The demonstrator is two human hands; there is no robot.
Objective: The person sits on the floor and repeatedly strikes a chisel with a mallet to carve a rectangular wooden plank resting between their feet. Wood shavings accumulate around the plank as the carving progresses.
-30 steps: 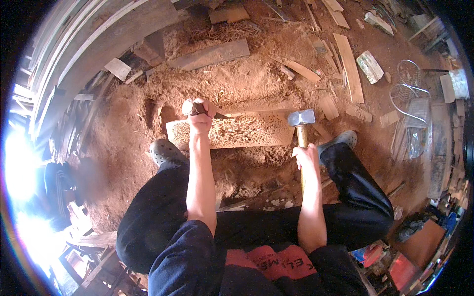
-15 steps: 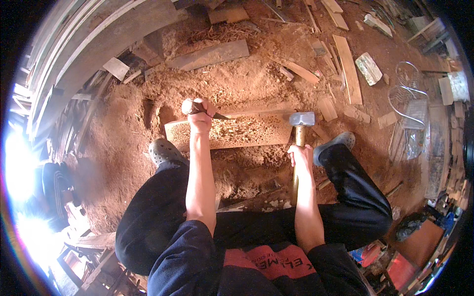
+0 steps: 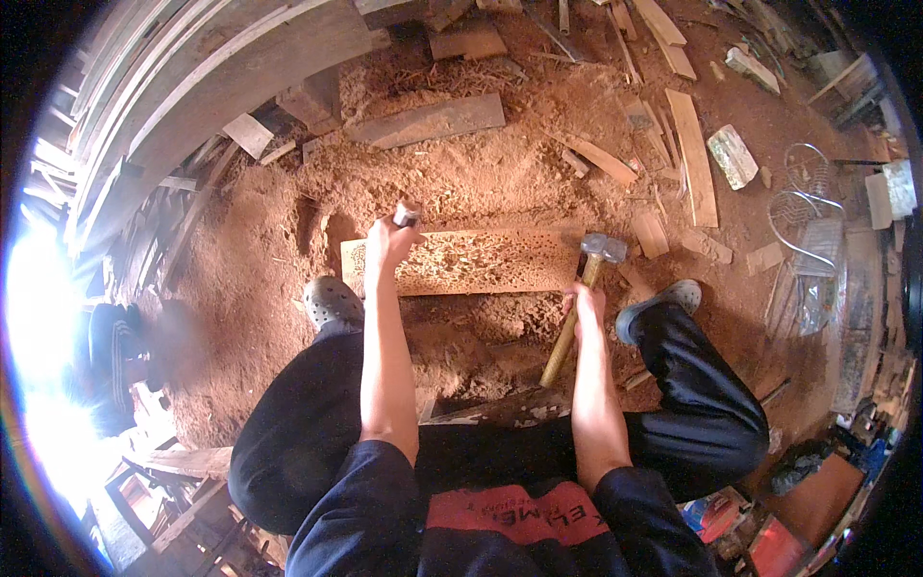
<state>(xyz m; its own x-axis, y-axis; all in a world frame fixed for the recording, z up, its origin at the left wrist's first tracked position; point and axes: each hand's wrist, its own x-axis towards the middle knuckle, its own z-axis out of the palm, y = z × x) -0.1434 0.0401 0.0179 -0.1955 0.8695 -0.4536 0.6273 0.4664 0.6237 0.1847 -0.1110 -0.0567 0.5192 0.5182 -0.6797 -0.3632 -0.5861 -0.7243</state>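
Observation:
A long wooden board, its top pitted with carved holes and loose chips, lies on the ground between my feet. My left hand is closed around a chisel over the board's left part. The chisel's handle end points up and away; its blade is hidden below the hand. My right hand grips the wooden handle of a hammer beside the board's right end. The hammer's grey metal head is up at the far end, and its handle slants back toward me.
Sawdust and wood shavings cover the earthen ground. Planks and offcuts lie beyond the board, with a stack of long boards at the far left. A wire rack stands at the right. My shoes flank the board.
The chisel has swung from lying sideways with its blade to the right to handle end up. The hammer has tilted, its head leaning right. The view has shifted slightly.

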